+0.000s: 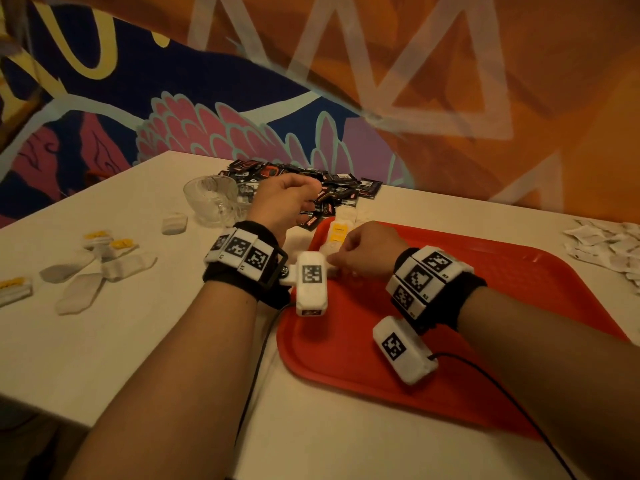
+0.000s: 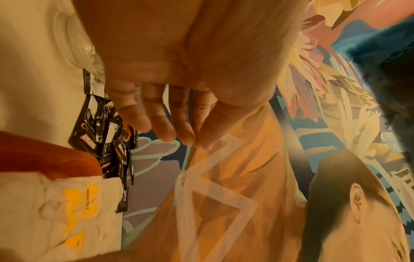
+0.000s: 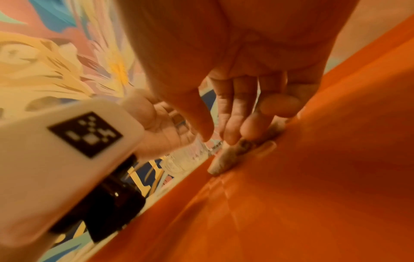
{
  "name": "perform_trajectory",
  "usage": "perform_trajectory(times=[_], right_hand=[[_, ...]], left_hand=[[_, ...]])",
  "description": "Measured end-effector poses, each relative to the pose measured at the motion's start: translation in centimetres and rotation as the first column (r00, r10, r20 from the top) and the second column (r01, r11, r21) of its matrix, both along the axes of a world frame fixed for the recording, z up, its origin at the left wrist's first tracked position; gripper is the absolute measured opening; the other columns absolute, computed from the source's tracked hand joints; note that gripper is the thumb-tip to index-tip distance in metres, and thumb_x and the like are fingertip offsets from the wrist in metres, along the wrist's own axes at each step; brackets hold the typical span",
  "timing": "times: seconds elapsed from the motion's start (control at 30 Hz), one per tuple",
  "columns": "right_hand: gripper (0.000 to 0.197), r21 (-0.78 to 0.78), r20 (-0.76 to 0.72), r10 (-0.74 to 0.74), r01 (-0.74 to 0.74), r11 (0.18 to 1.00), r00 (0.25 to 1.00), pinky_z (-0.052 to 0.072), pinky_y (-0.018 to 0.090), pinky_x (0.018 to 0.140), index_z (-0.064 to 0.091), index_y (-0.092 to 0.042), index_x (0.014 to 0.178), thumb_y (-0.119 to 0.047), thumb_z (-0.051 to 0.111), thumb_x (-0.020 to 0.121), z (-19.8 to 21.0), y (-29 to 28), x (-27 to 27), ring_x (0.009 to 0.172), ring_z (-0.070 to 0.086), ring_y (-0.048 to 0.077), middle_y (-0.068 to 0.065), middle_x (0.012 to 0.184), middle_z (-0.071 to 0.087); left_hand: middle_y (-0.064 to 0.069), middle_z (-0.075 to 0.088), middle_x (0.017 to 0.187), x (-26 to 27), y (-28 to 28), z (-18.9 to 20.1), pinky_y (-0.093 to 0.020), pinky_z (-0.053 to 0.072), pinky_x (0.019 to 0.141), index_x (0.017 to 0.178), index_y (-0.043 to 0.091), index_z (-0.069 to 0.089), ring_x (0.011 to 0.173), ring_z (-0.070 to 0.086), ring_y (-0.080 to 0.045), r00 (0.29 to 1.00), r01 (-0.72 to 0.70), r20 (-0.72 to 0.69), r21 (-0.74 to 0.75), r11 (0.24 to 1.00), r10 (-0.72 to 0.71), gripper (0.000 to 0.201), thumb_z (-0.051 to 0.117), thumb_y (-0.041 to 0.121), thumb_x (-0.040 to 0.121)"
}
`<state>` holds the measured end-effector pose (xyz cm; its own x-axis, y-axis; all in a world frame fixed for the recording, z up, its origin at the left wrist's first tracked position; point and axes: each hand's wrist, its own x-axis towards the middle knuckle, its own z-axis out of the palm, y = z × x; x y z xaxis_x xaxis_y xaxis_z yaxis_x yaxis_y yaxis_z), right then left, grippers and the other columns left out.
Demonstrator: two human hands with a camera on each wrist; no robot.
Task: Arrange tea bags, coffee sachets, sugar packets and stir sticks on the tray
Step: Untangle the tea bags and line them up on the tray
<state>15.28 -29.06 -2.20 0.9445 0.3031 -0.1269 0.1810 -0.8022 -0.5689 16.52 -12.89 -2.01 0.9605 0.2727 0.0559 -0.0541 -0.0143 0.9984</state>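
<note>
The red tray [image 1: 502, 271] lies on the white table to the right. In its far left corner lie tea bags [image 1: 337, 233], white with a yellow label. My right hand [image 1: 337, 263] is down on that corner, and in the right wrist view its straight fingers [image 3: 230, 134] touch a tea bag [image 3: 224, 159] lying flat on the tray [image 3: 313, 177]. My left hand [image 1: 304, 199] hovers above the pile of black coffee sachets [image 1: 332, 188] just beyond the tray. Its fingers [image 2: 165, 131] hang loosely curled and hold nothing.
A clear glass cup [image 1: 211, 199] stands left of the sachet pile. More tea bags [image 1: 104, 268] lie scattered on the table's left side. White sugar packets [image 1: 609, 244] are heaped at the right edge. A painted wall runs behind the table.
</note>
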Motion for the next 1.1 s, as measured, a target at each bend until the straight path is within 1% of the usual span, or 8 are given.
perform_trajectory(times=[0.17, 0.37, 0.53, 0.63, 0.7, 0.8, 0.97, 1.1], right_hand=[[0.02, 0.04, 0.184, 0.069, -0.078, 0.996, 0.98, 0.035, 0.018, 0.054, 0.069, -0.024, 0.074, -0.041, 0.073, 0.085, 0.8, -0.2, -0.6, 0.07, 0.055, 0.002, -0.012, 0.072, 0.063], [0.015, 0.201, 0.13, 0.088, -0.113, 0.973, 0.988, 0.05, 0.027, 0.065, 0.073, -0.024, 0.079, -0.038, 0.074, 0.084, 1.1, -0.7, -0.7, 0.077, 0.068, 0.014, -0.004, 0.078, 0.072], [0.015, 0.238, 0.073, 0.155, -0.168, 0.957, 0.985, 0.051, 0.031, 0.065, 0.072, -0.024, 0.083, -0.038, 0.072, 0.084, 1.4, -1.2, -0.7, 0.077, 0.07, 0.017, -0.003, 0.079, 0.073], [0.03, 0.299, 0.048, 0.169, -0.175, 0.938, 0.985, 0.055, 0.038, 0.066, 0.075, -0.026, 0.077, -0.055, 0.071, 0.07, 1.7, -1.5, -1.0, 0.074, 0.07, 0.018, -0.002, 0.075, 0.074], [0.057, 0.328, 0.081, 0.17, -0.187, 0.926, 0.982, 0.056, 0.043, 0.067, 0.074, -0.036, 0.073, -0.084, 0.065, 0.044, 1.7, -1.8, -1.1, 0.071, 0.071, 0.018, -0.005, 0.072, 0.074], [0.086, 0.377, 0.063, 0.182, -0.192, 0.906, 0.981, 0.052, 0.034, 0.059, 0.072, -0.042, 0.071, -0.102, 0.051, 0.014, 1.3, -2.8, -0.8, 0.07, 0.071, 0.016, -0.008, 0.072, 0.074], [0.059, 0.415, 0.006, 0.207, -0.19, 0.89, 0.978, 0.054, 0.042, 0.062, 0.072, -0.039, 0.07, -0.088, 0.065, 0.038, 2.0, -3.5, -2.4, 0.075, 0.07, 0.024, -0.007, 0.071, 0.073], [0.048, 0.422, 0.007, 0.215, -0.198, 0.885, 0.977, 0.05, 0.035, 0.054, 0.073, -0.039, 0.069, -0.081, 0.073, 0.046, 1.7, -3.3, -2.8, 0.071, 0.068, 0.023, -0.002, 0.072, 0.073]], left_hand=[[0.0, 0.064, 0.085, -1.1, 0.3, 1.3, -0.027, 0.05, 0.065, 0.096, 0.016, 0.069, 0.076, 0.059, -0.014, 0.998, 0.054, 0.012, 0.048, 0.997, -0.055, 0.004, 0.066, 0.016, 0.094], [-0.003, 0.068, 0.094, -4.1, 6.2, 4.4, -0.029, 0.054, 0.075, 0.107, 0.016, 0.068, 0.078, 0.061, -0.013, 0.99, 0.102, -0.129, 0.383, 0.918, -0.057, 0.014, 0.065, 0.022, 0.094], [-0.001, 0.068, 0.098, -7.4, 14.4, 6.2, -0.029, 0.056, 0.069, 0.106, 0.019, 0.065, 0.089, 0.066, -0.016, 0.921, -0.004, -0.245, 0.769, 0.639, 0.301, 0.019, 0.064, 0.034, 0.095], [-0.01, 0.066, 0.116, -9.2, 18.2, 6.1, -0.039, 0.058, 0.086, 0.122, 0.009, 0.061, 0.103, 0.064, -0.027, 0.771, 0.172, -0.375, 0.901, 0.398, 0.515, 0.045, 0.063, 0.044, 0.094], [-0.009, 0.054, 0.14, -10.2, 19.7, 5.8, -0.035, 0.051, 0.095, 0.137, 0.01, 0.052, 0.121, 0.056, -0.03, 0.679, 0.349, -0.458, 0.889, 0.297, 0.573, 0.057, 0.06, 0.047, 0.095], [-0.002, 0.035, 0.157, -11.4, 20.8, 4.9, -0.04, 0.035, 0.11, 0.15, 0.028, 0.039, 0.141, 0.036, -0.028, 0.616, 0.544, -0.61, 0.787, 0.291, 0.498, 0.072, 0.067, 0.051, 0.088], [-0.006, 0.021, 0.16, -12.0, 20.3, 3.3, -0.042, 0.036, 0.107, 0.155, 0.042, 0.02, 0.145, 0.028, -0.033, 0.546, 0.721, -0.668, 0.682, 0.123, 0.506, 0.083, 0.07, 0.04, 0.089], [-0.003, 0.039, 0.151, -11.8, 20.5, 2.8, -0.029, 0.045, 0.084, 0.149, 0.033, 0.04, 0.13, 0.048, -0.028, 0.63, 0.648, -0.65, 0.742, 0.174, 0.426, 0.068, 0.069, 0.018, 0.09]])
